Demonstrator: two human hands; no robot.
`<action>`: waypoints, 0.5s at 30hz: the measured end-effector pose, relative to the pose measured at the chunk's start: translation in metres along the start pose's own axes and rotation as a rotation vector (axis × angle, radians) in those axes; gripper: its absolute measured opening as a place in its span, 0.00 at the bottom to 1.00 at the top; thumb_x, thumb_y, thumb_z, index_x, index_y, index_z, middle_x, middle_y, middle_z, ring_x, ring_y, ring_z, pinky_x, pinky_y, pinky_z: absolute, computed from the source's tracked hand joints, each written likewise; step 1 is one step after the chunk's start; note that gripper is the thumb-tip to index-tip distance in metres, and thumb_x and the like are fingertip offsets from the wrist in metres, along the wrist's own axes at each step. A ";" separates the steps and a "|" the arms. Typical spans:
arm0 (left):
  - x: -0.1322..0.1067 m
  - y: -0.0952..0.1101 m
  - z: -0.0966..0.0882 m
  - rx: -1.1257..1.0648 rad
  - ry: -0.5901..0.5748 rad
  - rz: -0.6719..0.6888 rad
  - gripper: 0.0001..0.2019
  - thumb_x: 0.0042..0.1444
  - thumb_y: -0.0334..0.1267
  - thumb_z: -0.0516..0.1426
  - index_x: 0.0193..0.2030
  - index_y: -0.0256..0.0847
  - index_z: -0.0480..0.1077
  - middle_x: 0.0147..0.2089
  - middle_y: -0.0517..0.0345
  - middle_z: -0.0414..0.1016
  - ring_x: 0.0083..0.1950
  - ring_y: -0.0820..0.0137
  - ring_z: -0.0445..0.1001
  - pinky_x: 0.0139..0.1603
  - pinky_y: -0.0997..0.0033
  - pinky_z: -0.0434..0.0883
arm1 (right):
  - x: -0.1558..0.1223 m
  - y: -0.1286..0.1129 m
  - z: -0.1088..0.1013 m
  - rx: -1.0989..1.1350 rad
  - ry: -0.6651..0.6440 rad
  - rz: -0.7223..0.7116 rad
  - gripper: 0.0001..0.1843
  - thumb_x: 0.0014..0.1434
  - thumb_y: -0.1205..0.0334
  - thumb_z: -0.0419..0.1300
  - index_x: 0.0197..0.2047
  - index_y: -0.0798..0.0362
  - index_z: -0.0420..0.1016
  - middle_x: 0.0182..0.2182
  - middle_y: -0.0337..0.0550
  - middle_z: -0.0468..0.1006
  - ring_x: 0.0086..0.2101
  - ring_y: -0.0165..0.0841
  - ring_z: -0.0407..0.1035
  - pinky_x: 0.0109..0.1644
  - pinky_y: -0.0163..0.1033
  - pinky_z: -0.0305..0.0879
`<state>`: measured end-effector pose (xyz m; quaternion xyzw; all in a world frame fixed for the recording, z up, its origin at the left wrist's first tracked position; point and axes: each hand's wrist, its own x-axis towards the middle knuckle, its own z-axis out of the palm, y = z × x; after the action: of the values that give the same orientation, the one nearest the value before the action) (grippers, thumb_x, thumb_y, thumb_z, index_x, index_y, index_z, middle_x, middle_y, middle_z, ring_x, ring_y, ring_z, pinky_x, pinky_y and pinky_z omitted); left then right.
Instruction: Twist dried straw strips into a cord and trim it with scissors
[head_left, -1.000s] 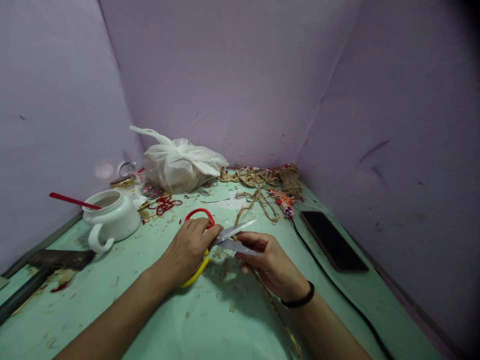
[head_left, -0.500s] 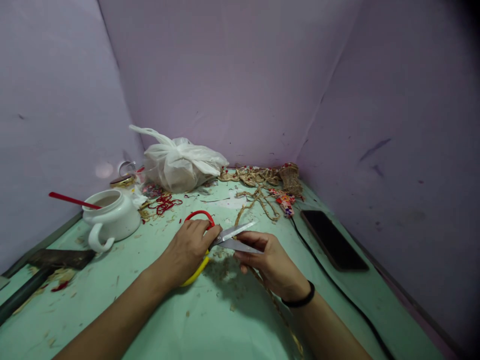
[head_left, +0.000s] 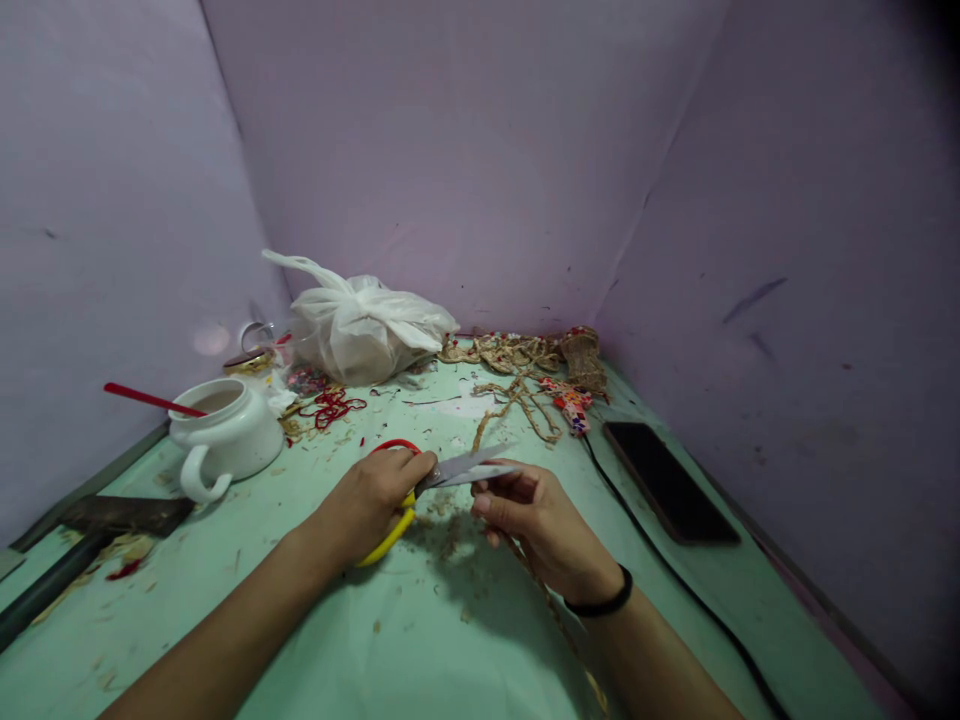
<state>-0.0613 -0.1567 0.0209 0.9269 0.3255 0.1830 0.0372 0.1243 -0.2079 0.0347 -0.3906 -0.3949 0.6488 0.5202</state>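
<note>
Since approx 1 s earlier the scissors (head_left: 442, 470) had closed: blades that stood apart in a V now lay nearly together, tips pointing right at mid-frame. Left hand (head_left: 371, 500) had shifted slightly down-left w/ them.

Left hand was curled through the scissor handles, red loop at top, yellow loop below, thumb pressed along the pivot. Right hand (head_left: 544, 525) sat just right of centre, fingers curled in a loose fist, thumb and forefinger pinching the jute cord (head_left: 551, 610) right under the blades. Cord ran from that pinch down toward lower centre of the frame, beside the right forearm; a black band (head_left: 600, 600) sat on that wrist.

Green table (head_left: 420, 650) was littered w/ fibre scraps. White teapot (head_left: 221, 435) w/ a red stick in it stood at left; white plastic bag (head_left: 360, 325) upper centre-left; more jute bundles (head_left: 525, 360) at the back centre; black phone (head_left: 670, 482) at right, a black cable (head_left: 675, 580) running beside it.
</note>
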 end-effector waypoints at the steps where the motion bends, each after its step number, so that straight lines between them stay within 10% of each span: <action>1: -0.001 0.000 -0.001 -0.029 0.010 -0.019 0.13 0.50 0.27 0.45 0.41 0.40 0.62 0.33 0.56 0.66 0.34 0.70 0.62 0.34 0.72 0.61 | 0.000 0.000 0.000 0.011 0.019 0.004 0.14 0.34 0.65 0.68 0.28 0.57 0.74 0.19 0.34 0.66 0.20 0.23 0.58 0.18 0.28 0.57; 15: 0.001 -0.006 0.010 0.151 0.038 -0.075 0.21 0.48 0.25 0.46 0.51 0.38 0.58 0.40 0.51 0.64 0.43 0.64 0.62 0.43 0.62 0.60 | 0.000 0.010 0.000 -0.104 0.141 -0.006 0.22 0.40 0.61 0.65 0.41 0.58 0.74 0.17 0.32 0.62 0.17 0.21 0.53 0.15 0.28 0.47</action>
<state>-0.0610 -0.1509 0.0107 0.9106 0.3734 0.1742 -0.0320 0.1204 -0.2093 0.0260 -0.4606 -0.3918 0.5967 0.5275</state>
